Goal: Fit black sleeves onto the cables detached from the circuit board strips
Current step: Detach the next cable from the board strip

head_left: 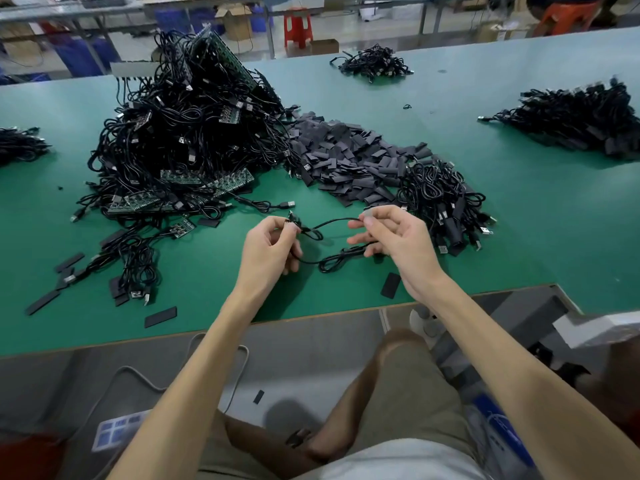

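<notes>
Matt black sleeves (349,157), smooth green tabletop (519,216), metal-tipped cables (180,133).

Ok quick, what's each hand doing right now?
Left hand: pinching one end of the black cable.
Right hand: pinching the same cable further along.

Beyond the green-topped workbench (502,244) stand a red stool (298,27), cardboard boxes (238,20) and blue crates (83,57).

Bright, even overhead light leaves only soft shadows on the green table (502,209). Wide-angle distortion bows the frame edges; upper background and right edge look blurred.
</notes>
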A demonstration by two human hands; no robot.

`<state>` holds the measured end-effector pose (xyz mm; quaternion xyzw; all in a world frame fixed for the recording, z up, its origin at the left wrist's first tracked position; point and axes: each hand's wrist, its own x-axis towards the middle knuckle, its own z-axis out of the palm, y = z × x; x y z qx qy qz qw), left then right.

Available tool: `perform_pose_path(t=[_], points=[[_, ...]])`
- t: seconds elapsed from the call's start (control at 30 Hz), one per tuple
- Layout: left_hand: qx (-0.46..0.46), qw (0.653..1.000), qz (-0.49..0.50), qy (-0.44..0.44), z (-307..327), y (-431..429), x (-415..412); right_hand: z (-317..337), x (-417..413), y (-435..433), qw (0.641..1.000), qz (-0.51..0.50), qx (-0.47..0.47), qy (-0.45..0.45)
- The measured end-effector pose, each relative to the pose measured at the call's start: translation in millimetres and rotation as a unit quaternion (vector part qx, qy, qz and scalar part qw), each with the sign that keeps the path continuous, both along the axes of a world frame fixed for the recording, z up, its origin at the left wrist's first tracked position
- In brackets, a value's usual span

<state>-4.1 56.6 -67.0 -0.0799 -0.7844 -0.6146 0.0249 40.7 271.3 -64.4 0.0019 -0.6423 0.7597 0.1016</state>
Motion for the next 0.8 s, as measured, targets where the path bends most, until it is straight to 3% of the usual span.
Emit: perform_pose_path(t=[0.1,0.23,0.37,0.47,0.6,0.7,0.8], points=[[-0.118,0.987,0.093,0.054,-1.3,-7.8,-4.6,1.9,0.7,2.5,0.998,-0.041,-0.052,-0.001],[-0.173,0.964,0.195,0.042,-2.7,-29.6,-15.3,2.3,0.0,2.7,0.996,-0.057,-0.072,0.005],[-0.262,0.934,0.24,0.029,-0.5,-40.0,-19.3,1.7,-1.0,3.5,0.996,-0.06,-0.072,0.011],[-0.357,0.894,0.259,0.077,0.0,-29.7,-10.3,1.3,-1.1,3.8,0.996,-0.056,-0.071,0.011],[-0.334,0.917,0.135,0.169,7.5,-18.9,-0.4,1.2,-0.6,4.0,0.996,-0.053,-0.068,0.008],[-0.33,0.929,-0.065,0.153,22.6,-13.8,5.9,2.3,0.3,3.4,0.997,-0.053,-0.063,0.006],[-0.331,0.912,-0.221,0.098,38.4,-13.0,11.3,3.5,0.8,3.0,0.997,-0.052,-0.056,0.005]])
